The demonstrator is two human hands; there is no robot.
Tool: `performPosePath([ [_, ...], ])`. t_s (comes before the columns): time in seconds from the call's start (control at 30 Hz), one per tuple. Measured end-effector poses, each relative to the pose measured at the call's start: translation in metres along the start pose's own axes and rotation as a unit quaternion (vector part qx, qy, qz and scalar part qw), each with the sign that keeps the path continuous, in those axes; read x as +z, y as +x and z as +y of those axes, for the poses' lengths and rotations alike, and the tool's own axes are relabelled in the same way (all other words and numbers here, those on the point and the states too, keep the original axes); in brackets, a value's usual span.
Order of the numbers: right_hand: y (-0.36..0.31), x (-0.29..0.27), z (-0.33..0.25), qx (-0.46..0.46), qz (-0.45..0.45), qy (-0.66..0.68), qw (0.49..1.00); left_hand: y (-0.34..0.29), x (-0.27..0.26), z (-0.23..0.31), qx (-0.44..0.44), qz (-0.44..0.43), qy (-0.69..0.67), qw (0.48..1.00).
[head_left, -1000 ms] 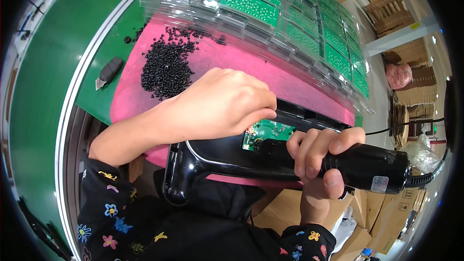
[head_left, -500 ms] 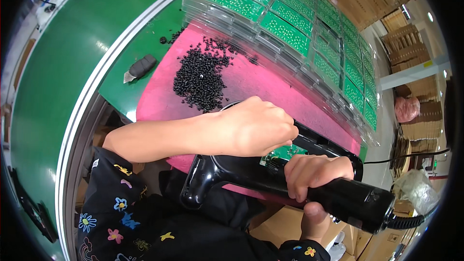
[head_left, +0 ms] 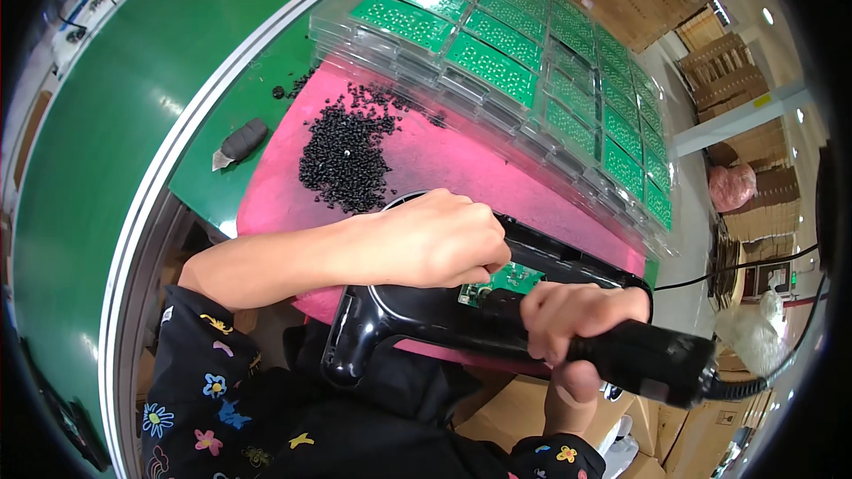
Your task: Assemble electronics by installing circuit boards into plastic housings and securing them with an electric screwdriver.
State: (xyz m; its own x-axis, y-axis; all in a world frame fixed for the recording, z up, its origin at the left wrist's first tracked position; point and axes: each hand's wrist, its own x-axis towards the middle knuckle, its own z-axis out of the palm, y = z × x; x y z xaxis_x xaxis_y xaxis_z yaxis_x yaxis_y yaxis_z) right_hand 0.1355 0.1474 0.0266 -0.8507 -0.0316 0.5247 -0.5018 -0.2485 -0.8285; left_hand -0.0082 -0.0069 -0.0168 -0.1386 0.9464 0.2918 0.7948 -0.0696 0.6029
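A black plastic housing (head_left: 377, 324) with a curved, handle-like shape lies in front of me, hollow side up. A green circuit board (head_left: 515, 279) sits inside it, partly covered by my hands. My left hand (head_left: 444, 239) reaches across the housing from the left, knuckles up and fingers closed; whatever its fingertips pinch is hidden underneath. In my right hand (head_left: 581, 324) is a black electric screwdriver (head_left: 652, 359), gripped around its body. Its front end points left toward the board, and its tip is hidden. A heap of small black screws (head_left: 342, 160) lies on the pink mat (head_left: 444, 164).
Stacked clear plastic trays (head_left: 568, 146) with green circuit boards stand along the far right. A dark wrapped piece (head_left: 244, 137) lies on the green table (head_left: 200, 168). A metal rail (head_left: 177, 98) edges the table. The screwdriver's cable (head_left: 754, 381) trails right. Cardboard boxes (head_left: 728, 80) stand beyond.
The whole view has shifted slightly. My left hand has drawn a little to the left, showing more of the circuit board. The rear of the screwdriver has risen slightly; my right hand keeps its grip.
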Motion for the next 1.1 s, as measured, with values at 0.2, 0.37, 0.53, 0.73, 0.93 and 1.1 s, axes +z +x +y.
performPosePath([
  [0.2, 0.000, -0.005, -0.023, -0.125, 0.071, -0.049, 0.988, 0.003, 0.002, -0.002, 0.061, 0.022, -0.083, 0.994],
  [0.37, -0.001, -0.006, -0.029, -0.137, 0.082, -0.033, 0.987, 0.007, 0.001, 0.002, 0.069, 0.037, -0.148, 0.986],
  [0.53, -0.002, -0.021, -0.027, -0.156, 0.032, -0.019, 0.987, 0.011, 0.000, 0.003, 0.060, 0.024, -0.171, 0.983],
  [0.73, -0.011, -0.019, -0.048, -0.047, 0.096, -0.120, 0.987, 0.010, -0.001, 0.007, -0.013, -0.042, -0.164, 0.985],
  [0.93, -0.030, -0.040, -0.034, -0.013, 0.124, -0.147, 0.981, 0.005, 0.008, 0.003, -0.035, -0.070, 0.011, 0.997],
  [1.1, -0.033, -0.046, -0.027, 0.004, 0.135, -0.134, 0.982, 0.006, 0.007, 0.004, -0.043, -0.092, 0.003, 0.995],
])
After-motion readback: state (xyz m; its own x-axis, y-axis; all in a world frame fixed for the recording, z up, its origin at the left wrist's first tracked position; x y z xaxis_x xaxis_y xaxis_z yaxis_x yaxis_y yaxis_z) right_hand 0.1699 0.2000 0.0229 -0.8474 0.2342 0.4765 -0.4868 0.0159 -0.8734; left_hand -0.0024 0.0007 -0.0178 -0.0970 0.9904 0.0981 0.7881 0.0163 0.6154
